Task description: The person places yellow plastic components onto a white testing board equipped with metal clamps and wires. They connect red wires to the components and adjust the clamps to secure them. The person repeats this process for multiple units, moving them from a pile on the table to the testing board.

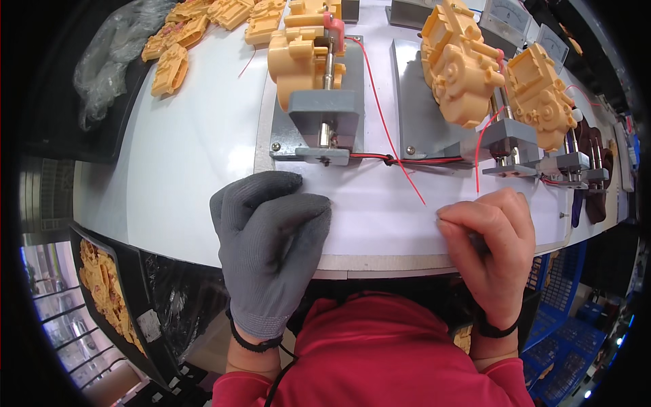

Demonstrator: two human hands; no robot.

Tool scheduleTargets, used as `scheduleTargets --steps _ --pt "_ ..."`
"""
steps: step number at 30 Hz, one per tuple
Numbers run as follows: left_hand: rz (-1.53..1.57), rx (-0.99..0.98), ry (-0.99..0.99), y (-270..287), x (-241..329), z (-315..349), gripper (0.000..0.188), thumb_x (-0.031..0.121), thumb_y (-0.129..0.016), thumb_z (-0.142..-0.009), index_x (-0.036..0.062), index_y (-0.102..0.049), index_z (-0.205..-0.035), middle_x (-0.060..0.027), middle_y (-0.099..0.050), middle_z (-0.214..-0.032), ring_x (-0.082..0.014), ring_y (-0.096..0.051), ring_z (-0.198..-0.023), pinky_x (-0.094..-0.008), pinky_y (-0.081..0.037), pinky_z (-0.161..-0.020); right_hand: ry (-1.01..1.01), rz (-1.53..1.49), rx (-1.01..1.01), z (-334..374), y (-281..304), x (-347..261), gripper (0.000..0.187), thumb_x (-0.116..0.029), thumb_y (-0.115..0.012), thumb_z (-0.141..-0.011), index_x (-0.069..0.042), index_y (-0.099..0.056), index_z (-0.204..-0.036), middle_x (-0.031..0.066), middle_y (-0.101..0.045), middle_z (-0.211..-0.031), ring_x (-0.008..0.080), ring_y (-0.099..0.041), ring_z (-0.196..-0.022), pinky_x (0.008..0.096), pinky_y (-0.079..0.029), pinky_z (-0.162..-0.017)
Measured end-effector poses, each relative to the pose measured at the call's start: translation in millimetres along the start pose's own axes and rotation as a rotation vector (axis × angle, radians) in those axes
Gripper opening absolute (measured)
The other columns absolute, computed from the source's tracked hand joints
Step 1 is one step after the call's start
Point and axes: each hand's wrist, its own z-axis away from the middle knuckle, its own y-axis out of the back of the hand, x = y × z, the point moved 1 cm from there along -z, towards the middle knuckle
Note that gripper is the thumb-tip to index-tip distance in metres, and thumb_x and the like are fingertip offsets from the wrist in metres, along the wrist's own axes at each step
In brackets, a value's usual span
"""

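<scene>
My left hand (268,234), in a grey knitted glove, is at the table's near edge with its fingers curled in and the thumb pressed to them; nothing shows in it. My bare right hand (491,237) is pinched, thumb against index finger, and whatever may be between the tips is too small to make out. One loose red wire (383,108) ends just left of the right fingertips, apart from them. Another red wire (479,159) hangs down to just above the right knuckles. Beyond my left hand, a yellow plastic housing (291,64) sits on a grey metal fixture (322,112).
Two more yellow housings (461,74) stand on fixtures to the right, with panel meters (505,17) behind. Several loose housings (169,70) and a clear plastic bag (112,57) lie at the far left. A black bin (132,292) of yellow parts and blue crates (559,305) flank me.
</scene>
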Motion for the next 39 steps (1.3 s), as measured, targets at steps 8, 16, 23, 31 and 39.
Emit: scheduleTargets --steps 8,16,23,31,39 --pt "0.001 0.003 0.010 -0.5 -0.5 0.4 0.017 0.007 -0.078 -0.077 0.0114 -0.073 -0.093 -0.0089 -0.064 -0.107 -0.0274 -0.054 -0.108 -0.0376 -0.045 -0.094 0.027 -0.001 0.017 1.0 -1.3 -0.1 0.024 -0.006 -0.082 -0.069 -0.014 -0.069 -0.088 -0.0021 -0.056 -0.074 0.0189 -0.053 -0.065 0.0335 -0.034 -0.061" --pt "0.005 0.010 0.003 -0.9 -0.7 0.8 0.018 0.007 -0.078 -0.077 0.0112 -0.073 -0.093 -0.0091 -0.064 -0.107 -0.0276 -0.054 -0.108 -0.0372 -0.045 -0.093 0.018 0.003 0.020 1.9 -2.2 0.5 0.024 -0.007 -0.082 -0.070 -0.014 -0.068 -0.089 -0.0016 -0.056 -0.073 0.0187 -0.054 -0.065 0.0337 -0.035 -0.061" --pt "0.001 0.002 -0.003 -0.1 -1.4 0.8 0.018 0.006 -0.078 -0.077 0.0110 -0.073 -0.093 -0.0091 -0.063 -0.107 -0.0277 -0.054 -0.108 -0.0370 -0.045 -0.093 0.004 0.004 0.014 3.0 -2.5 0.7 0.025 -0.008 -0.082 -0.070 -0.014 -0.068 -0.089 -0.0016 -0.056 -0.073 0.0181 -0.053 -0.065 0.0334 -0.035 -0.061" --pt "0.008 -0.002 0.006 0.0 -1.6 0.7 0.019 0.007 -0.078 -0.077 0.0121 -0.073 -0.094 -0.0085 -0.063 -0.109 -0.0272 -0.053 -0.109 -0.0370 -0.045 -0.093 -0.009 0.009 0.015 2.7 -2.5 0.2 0.024 -0.009 -0.083 -0.070 -0.014 -0.068 -0.088 -0.0019 -0.056 -0.072 0.0178 -0.053 -0.065 0.0333 -0.034 -0.061" --pt "0.012 0.001 0.022 -0.3 -2.1 1.5 0.019 0.008 -0.078 -0.077 0.0131 -0.073 -0.094 -0.0081 -0.063 -0.108 -0.0273 -0.053 -0.109 -0.0370 -0.045 -0.094 -0.012 0.007 0.022 3.2 -3.4 -0.4 0.025 -0.008 -0.083 -0.069 -0.014 -0.068 -0.088 -0.0021 -0.055 -0.072 0.0177 -0.053 -0.064 0.0333 -0.034 -0.061"
